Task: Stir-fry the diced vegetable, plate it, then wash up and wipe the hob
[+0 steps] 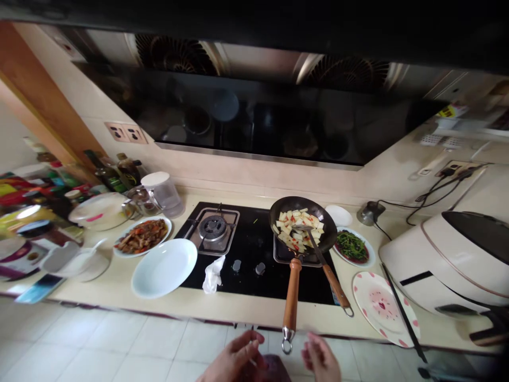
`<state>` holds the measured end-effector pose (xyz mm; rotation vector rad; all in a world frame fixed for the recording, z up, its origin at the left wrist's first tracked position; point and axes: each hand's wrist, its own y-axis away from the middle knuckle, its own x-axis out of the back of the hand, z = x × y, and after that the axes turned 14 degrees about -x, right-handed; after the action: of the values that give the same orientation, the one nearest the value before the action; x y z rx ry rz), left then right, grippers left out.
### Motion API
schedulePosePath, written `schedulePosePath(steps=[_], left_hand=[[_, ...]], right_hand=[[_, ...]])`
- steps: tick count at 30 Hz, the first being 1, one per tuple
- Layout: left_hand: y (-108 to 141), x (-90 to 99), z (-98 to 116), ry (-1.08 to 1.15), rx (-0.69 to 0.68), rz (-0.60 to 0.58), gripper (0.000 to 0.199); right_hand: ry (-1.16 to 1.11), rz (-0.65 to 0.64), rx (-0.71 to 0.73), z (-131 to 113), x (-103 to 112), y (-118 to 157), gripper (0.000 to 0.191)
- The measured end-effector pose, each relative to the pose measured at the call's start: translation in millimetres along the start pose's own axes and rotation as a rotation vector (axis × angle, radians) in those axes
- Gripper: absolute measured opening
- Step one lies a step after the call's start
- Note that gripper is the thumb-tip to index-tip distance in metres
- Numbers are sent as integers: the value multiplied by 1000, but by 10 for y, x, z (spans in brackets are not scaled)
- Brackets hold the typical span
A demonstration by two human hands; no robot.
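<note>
At the bottom of the head view, my left hand (238, 358) has its fingers loosely apart with nothing in them. My right hand (320, 358) is somewhat blurred, its fingers curled, just right of the end of the wooden pan handle (292, 297). Neither hand touches the handle. The dark wok (286, 206) sits on the right burner, holding pale cut pieces with red bits (296, 241). A spatula (334, 284) with a wooden handle rests in it. The large white plate (164, 268) stands left of the hob, beside a crumpled white tissue (213, 275).
A dish of cooked food (143, 237) and a lidded jug (163, 194) stand at left. Greens (352, 245), a pink-spotted plate (361, 297) bearing dark chopsticks, and a white appliance (449, 265) are at right. The range hood (254, 119) hangs above.
</note>
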<state>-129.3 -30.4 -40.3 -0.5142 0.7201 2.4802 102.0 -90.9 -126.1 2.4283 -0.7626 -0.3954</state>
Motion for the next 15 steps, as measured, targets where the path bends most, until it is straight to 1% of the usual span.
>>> schedulePosePath(steps=[2, 3, 4, 5, 6, 8, 10, 12, 13, 14, 15], left_hand=[[21, -53, -11, 18, -10, 72, 51], [29, -77, -10, 17, -20, 89, 50], [33, -97, -4, 2, -36, 93, 50], [33, -114, 5, -33, -51, 93, 51], [28, -129, 16, -87, -62, 94, 51], [1, -155, 33, -192, -60, 122, 52], [-40, -188, 33, -241, -37, 158, 53], [-74, -232, 12, -248, -38, 166, 54], [-82, -256, -3, -250, -55, 160, 54], [-81, -279, -19, -253, -76, 159, 53], [-72, -298, -32, -260, -95, 165, 52]], right_hand=[[21, -84, -94, 221, -179, 151, 53], [37, -133, -130, 269, -242, 205, 54], [53, -182, -168, 267, -286, 244, 54], [68, -228, -206, 214, -313, 267, 54], [75, -258, -238, 113, -326, 277, 55], [40, -293, -294, -196, -336, 273, 55], [-64, -345, -361, -561, -358, 262, 56], [-175, -445, -425, -864, -414, 253, 59], [-192, -486, -446, -965, -450, 246, 61], [-166, -494, -452, -1025, -485, 236, 62], [-95, -466, -433, -1046, -514, 223, 61]])
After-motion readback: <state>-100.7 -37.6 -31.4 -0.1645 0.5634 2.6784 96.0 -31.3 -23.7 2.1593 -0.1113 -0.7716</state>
